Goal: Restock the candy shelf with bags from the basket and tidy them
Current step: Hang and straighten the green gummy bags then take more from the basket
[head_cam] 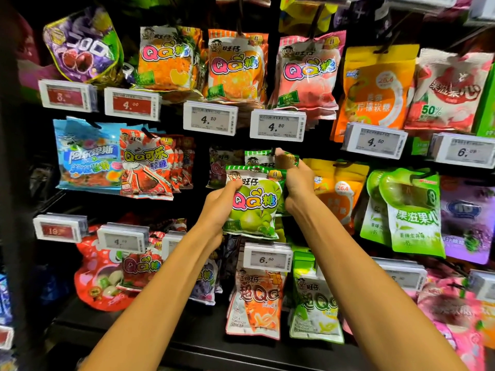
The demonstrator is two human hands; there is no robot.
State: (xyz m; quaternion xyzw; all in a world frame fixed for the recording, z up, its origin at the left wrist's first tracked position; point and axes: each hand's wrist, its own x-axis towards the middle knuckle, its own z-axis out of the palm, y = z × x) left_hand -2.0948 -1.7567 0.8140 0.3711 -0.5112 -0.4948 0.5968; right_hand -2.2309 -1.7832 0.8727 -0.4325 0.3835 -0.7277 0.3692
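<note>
At middle-row peg (273,151), beneath price tag (277,125): green apple bag (254,204) gripped by left hand (222,207); hung green bags (257,158) pinched by right hand (297,183) (hanging hole not visible). Hole to be aligned with peg before sliding on.

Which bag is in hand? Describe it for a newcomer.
Middle row of the shelf, below the right 4.20 tag. Both hands, left and right, hold a green bag there. It shows green apples; the purple bag and orange bag beside it do not.
</note>
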